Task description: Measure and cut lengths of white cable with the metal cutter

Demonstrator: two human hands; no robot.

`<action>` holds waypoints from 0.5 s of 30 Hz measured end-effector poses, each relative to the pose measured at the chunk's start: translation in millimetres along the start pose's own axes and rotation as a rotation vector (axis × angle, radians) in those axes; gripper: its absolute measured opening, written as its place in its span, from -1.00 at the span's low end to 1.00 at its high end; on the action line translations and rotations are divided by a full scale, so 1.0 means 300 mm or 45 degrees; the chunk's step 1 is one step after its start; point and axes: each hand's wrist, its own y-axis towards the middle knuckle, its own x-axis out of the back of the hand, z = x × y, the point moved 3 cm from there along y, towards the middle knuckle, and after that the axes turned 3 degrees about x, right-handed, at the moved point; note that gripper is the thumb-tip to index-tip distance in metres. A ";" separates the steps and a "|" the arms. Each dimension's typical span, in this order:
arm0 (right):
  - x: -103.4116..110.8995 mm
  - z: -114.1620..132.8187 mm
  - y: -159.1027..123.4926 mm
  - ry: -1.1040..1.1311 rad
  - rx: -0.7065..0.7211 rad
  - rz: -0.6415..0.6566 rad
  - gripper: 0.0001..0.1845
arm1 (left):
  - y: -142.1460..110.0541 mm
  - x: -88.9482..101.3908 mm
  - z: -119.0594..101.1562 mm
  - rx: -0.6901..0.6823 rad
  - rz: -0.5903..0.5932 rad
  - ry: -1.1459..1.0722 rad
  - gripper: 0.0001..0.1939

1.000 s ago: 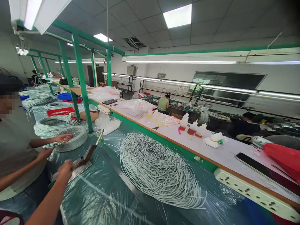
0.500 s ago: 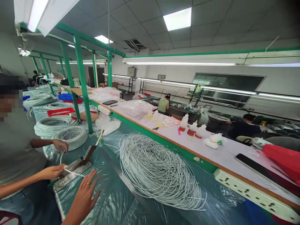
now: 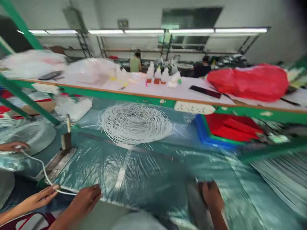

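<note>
My left hand lies flat at the near edge of the plastic-covered green table, fingers stretched out, beside the end of a thin white cable. A co-worker's two hands hold that cable on the left. My right hand rests on the table's near edge further right, next to a dark flat strip; motion blur hides its fingers. A loose coil of white wire lies at the middle of the table. A lever cutter stands at the left.
A raised shelf carries a power strip, a phone, small bottles and a red bag. A blue tray with red pieces sits under it. Other people work at far benches.
The view has swung down and to the right and is blurred. My left hand moved back to the near edge by the cable. My right hand has come into view.
</note>
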 end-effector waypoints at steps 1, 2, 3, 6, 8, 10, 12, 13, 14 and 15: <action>0.003 -0.026 -0.003 -0.045 -0.089 0.072 -0.46 | 0.028 -0.016 -0.038 -0.053 -0.007 -0.099 -0.50; 0.003 -0.043 0.003 -0.081 -0.151 0.141 -0.44 | 0.067 -0.037 -0.084 -0.098 0.008 -0.192 -0.50; -0.004 -0.052 0.016 -0.103 -0.140 0.215 -0.43 | 0.114 -0.063 -0.141 -0.142 0.037 -0.275 -0.51; -0.027 -0.079 0.057 -0.203 -0.231 0.191 -0.40 | 0.286 -0.168 -0.375 -0.287 0.189 -0.414 -0.56; -0.042 -0.086 0.063 -0.271 -0.261 0.143 -0.37 | 0.405 -0.248 -0.564 -0.332 0.292 -0.404 -0.58; -0.050 -0.084 0.056 -0.312 -0.267 0.119 -0.37 | 0.517 -0.327 -0.738 -0.294 0.390 -0.331 -0.60; -0.053 -0.079 0.049 -0.321 -0.284 0.121 -0.39 | 0.614 -0.394 -0.861 -0.176 0.466 -0.229 -0.60; -0.053 -0.077 0.048 -0.324 -0.297 0.120 -0.39 | 0.654 -0.420 -0.901 -0.116 0.491 -0.188 -0.60; -0.054 -0.075 0.049 -0.325 -0.312 0.119 -0.40 | 0.688 -0.442 -0.927 -0.069 0.507 -0.168 -0.60; -0.055 -0.075 0.051 -0.327 -0.326 0.118 -0.40 | 0.714 -0.458 -0.946 -0.043 0.520 -0.162 -0.61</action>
